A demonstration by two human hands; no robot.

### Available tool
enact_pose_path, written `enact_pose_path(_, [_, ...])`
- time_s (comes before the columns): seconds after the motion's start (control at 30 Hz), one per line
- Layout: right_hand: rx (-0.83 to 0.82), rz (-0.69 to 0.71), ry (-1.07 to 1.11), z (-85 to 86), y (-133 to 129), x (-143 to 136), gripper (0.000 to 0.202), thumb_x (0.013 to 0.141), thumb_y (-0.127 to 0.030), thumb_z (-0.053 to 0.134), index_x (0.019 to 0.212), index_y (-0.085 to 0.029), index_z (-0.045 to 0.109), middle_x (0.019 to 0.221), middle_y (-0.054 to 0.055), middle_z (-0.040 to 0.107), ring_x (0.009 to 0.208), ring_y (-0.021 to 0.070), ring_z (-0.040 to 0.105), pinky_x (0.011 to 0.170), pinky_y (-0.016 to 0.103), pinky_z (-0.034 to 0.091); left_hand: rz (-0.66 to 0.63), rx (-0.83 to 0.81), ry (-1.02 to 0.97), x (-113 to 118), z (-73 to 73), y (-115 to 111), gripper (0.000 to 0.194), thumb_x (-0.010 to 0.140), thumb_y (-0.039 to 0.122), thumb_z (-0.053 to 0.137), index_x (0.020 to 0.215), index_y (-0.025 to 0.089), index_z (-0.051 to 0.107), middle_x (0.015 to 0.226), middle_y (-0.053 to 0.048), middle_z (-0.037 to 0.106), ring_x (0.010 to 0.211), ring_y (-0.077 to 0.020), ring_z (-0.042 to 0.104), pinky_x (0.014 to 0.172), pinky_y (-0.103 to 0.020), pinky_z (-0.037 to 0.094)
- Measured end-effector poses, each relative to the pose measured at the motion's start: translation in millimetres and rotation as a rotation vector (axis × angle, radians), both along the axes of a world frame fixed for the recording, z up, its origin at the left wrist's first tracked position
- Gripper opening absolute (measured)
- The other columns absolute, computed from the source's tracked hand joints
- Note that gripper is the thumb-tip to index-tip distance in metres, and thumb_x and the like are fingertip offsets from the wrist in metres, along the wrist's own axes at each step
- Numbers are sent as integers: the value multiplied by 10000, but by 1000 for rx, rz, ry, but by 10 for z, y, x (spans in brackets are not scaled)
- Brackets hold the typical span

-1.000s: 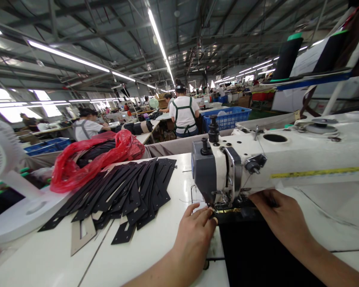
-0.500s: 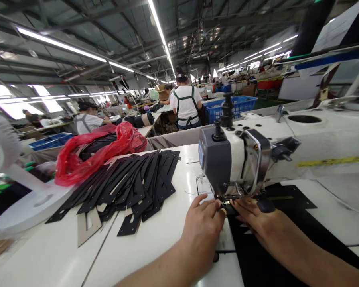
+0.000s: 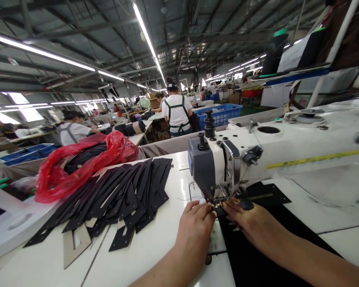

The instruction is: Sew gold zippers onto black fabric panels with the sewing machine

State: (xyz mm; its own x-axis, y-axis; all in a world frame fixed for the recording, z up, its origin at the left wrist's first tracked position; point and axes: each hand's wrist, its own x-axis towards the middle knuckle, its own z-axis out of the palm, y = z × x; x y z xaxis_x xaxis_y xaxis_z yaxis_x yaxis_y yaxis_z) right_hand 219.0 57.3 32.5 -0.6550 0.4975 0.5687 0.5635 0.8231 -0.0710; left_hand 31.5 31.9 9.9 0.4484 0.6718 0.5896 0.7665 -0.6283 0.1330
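A sewing machine head [image 3: 201, 169] stands over the white table. Below its needle area, the fingers of my left hand [image 3: 195, 229] are bent and pressed together at the edge of a black fabric panel [image 3: 242, 255]. From the other side, my right hand [image 3: 257, 225] has its fingertips closed on the same panel close to the presser foot [image 3: 215, 202]. The needle and the held edge are mostly hidden by the fingers. The panel spreads out under my right forearm. Behind my right hand lies a black cut piece [image 3: 271, 192] with a slot and small holes.
A fanned pile of slotted black pieces [image 3: 128, 195] lies left on the table, beside a red plastic bag [image 3: 54, 171]. A white fan base [image 3: 20, 227] stands far left. Beyond the table are a blue crate [image 3: 218, 115] and a person in a white shirt [image 3: 177, 109].
The camera view has turned slightly right, so the machine and table sit further left. Both hands keep their place at the fabric beside the presser foot.
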Motion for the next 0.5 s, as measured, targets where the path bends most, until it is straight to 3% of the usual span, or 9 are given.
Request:
enact_pose_path(0.2, [92, 36, -52, -17, 3, 71, 525, 695, 66, 306, 1082, -142, 592, 1043, 99, 670, 945, 177, 641, 781, 309, 546, 11, -59, 17, -11, 24, -34, 148, 883, 107, 500, 877, 155, 639, 1045, -76, 669, 970, -190, 630, 939, -385, 438])
enact_pose_path(0.5, [139, 56, -38, 41, 41, 35, 529, 658, 70, 313, 1018, -158, 626, 1003, 75, 684, 893, 167, 653, 776, 301, 544, 9, -47, 31, -10, 9, -8, 105, 846, 133, 542, 891, 151, 636, 1031, -67, 674, 942, -183, 632, 943, -372, 437])
